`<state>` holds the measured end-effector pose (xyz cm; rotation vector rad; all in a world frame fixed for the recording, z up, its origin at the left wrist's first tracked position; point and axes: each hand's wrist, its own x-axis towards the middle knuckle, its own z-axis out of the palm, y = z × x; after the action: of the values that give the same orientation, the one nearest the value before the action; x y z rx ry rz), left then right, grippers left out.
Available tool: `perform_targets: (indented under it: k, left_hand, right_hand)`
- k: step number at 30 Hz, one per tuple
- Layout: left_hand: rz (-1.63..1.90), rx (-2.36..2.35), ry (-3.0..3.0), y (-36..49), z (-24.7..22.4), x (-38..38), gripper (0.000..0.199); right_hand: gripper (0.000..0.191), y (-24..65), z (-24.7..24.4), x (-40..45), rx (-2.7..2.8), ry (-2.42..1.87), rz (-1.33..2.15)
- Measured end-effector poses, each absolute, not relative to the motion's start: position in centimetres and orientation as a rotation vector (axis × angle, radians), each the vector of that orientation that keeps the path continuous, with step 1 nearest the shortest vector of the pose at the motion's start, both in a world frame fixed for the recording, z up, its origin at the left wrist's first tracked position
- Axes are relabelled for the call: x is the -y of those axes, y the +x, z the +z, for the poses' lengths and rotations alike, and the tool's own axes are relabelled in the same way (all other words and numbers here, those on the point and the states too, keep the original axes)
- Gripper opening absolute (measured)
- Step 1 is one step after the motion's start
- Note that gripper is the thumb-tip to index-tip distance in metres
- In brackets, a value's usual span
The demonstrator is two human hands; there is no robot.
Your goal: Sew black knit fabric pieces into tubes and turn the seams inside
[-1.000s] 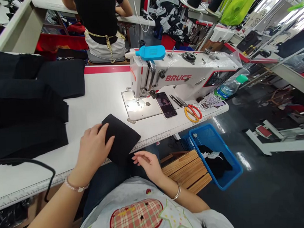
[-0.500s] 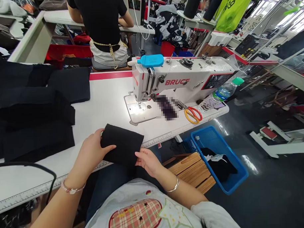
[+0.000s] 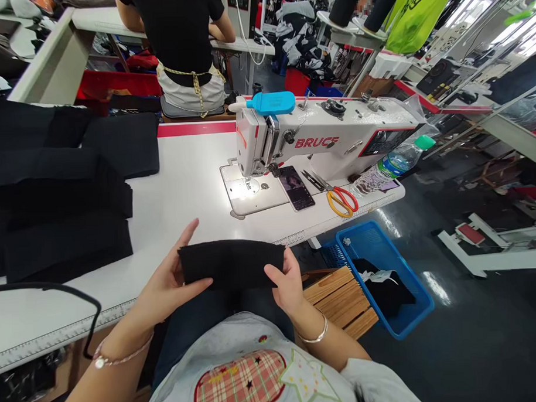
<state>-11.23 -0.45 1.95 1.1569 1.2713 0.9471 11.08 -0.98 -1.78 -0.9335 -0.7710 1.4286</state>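
A piece of black fabric (image 3: 232, 264) is stretched between my two hands above my lap, at the table's front edge. My left hand (image 3: 172, 280) grips its left end, thumb in front and the index finger stuck out upward. At the right end, my right hand (image 3: 288, 282) pinches the fabric with the thumb on the near face. The fingers behind the cloth are partly hidden. Beyond the fabric stands a white sewing machine (image 3: 327, 134), its needle plate (image 3: 250, 193) lit and bare of cloth.
Stacks of black fabric (image 3: 65, 190) cover the table's left side. A phone (image 3: 296, 188), scissors (image 3: 342, 199) and a water bottle (image 3: 392, 164) lie or stand by the machine. Below right are a wooden stool (image 3: 339, 301) and a blue basket (image 3: 387, 279). A co-worker (image 3: 174, 46) sits ahead.
The fabric has swung from a slant to nearly level and now shows as a narrower strip. My right hand has moved right and up; the left index finger has lifted away.
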Motion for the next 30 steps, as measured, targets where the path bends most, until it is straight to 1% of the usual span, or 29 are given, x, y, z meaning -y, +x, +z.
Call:
perform_targets:
  k: [1,4,5,6,8,10,12,16,21,26,30]
  left_hand:
    - [0.948,-1.253,1.140,-11.4,1.9,0.5,0.099]
    - [0.986,-1.183,1.119,-11.6,2.0,0.3,0.057]
    - [1.006,-1.188,1.152,-11.6,2.0,0.3,0.044]
    - [1.017,-1.214,1.208,-11.4,2.2,0.2,0.035]
    - [1.002,-1.302,1.328,-10.9,2.5,0.2,0.025]
    - [0.981,-1.385,1.379,-10.3,2.8,0.3,0.023]
    - [0.980,-1.438,1.376,-9.7,3.2,0.4,0.026]
    - [0.990,-1.486,1.353,-8.8,3.6,0.8,0.028]
    - [0.960,-1.460,1.343,-8.5,3.8,0.9,0.032]
    - [0.969,-1.480,1.385,-8.4,3.6,1.2,0.030]
    - [1.024,-1.507,1.362,-7.9,3.5,1.4,0.025]
  right_hand:
    - [0.046,11.4,-1.6,1.2,0.824,-0.944,1.379]
    - [0.069,12.4,-0.6,1.4,0.987,-1.055,1.313]
    - [0.073,12.7,-0.3,1.3,1.055,-1.102,1.306]
    - [0.070,12.9,0.0,1.2,1.128,-1.135,1.310]
    - [0.047,13.1,0.3,0.9,1.236,-1.161,1.361]
    - [0.026,13.0,0.3,0.7,1.254,-1.177,1.405]
    - [0.020,12.6,0.1,0.5,1.218,-1.224,1.365]
    - [0.021,12.1,-0.1,0.7,1.214,-1.300,1.237]
    - [0.019,12.1,-0.2,0.7,1.213,-1.296,1.166]
    - [0.020,11.8,-0.4,0.9,1.145,-1.291,1.164]
    - [0.023,11.5,-0.4,1.1,1.134,-1.346,1.097]
